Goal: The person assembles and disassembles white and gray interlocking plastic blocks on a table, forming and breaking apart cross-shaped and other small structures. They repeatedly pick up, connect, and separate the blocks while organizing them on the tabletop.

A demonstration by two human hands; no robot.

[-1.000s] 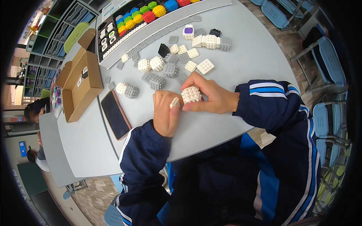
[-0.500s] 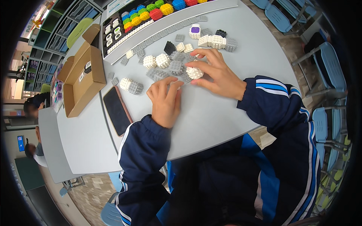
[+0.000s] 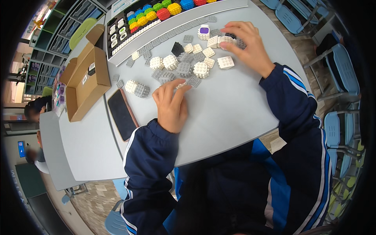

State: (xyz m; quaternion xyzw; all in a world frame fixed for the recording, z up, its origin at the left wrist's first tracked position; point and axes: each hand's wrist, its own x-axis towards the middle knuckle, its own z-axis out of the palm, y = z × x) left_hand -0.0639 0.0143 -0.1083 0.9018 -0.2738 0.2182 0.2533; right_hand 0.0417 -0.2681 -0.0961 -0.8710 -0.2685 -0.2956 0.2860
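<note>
My left hand (image 3: 171, 105) rests low over the table, its fingers curled round a small white piece (image 3: 181, 84), mostly hidden. Thumb and fingers apart, my right hand (image 3: 250, 49) hovers by a row of white studded blocks (image 3: 214, 42) and partly covers it; nothing shows in its grasp. Left of centre are a white studded cube (image 3: 201, 70), grey studded cubes (image 3: 184, 69) and two rounded white studded blocks (image 3: 170, 62). Flat white tiles (image 3: 208, 52) and a white block with a smooth side (image 3: 226, 62) lie between the hands. A white block with a purple screen (image 3: 203, 32) stands behind.
A long tray (image 3: 156, 28) of coloured blocks spans the far side, with grey tiles (image 3: 162, 38) lined along it. At left are an open cardboard box (image 3: 88, 82), a phone (image 3: 121, 113) and a joined white-and-grey block (image 3: 137, 89). Blue chairs (image 3: 342, 72) stand beyond the table at right.
My right hand has let go of the white studded cube beside the grey ones and moved away to the right, uncovering white tiles and a white block. My left hand stays nearly in place.
</note>
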